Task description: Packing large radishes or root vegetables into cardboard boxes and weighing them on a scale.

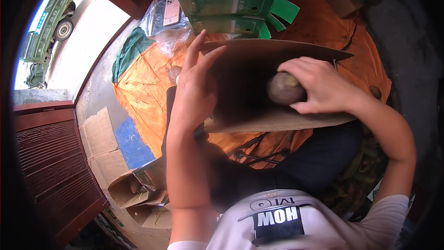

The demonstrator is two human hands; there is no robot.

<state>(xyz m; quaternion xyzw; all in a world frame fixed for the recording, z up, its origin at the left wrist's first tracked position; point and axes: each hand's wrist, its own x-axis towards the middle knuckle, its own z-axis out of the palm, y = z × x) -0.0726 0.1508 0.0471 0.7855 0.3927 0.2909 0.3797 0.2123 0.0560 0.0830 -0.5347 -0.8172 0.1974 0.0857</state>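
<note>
The round thing (285, 90) in the right hand (319, 85) has a dull, brown skin, matt and faintly mottled. The carton (282, 124) below that hand is plain cardboard, matt along its flaps. Beyond the left hand (191, 83), the green box (222, 1) is smooth printed card with a slight sheen, and the bag (154, 21) beside it is clear, glossy, crinkled plastic. Left of that hand, the orange tarp (138, 96) looks like thin, creased sheeting with a faint shine. Nearer the person than both hands, the trousers (319, 153) are dark matt cloth, the shirt (328, 227) pale cloth.
</note>
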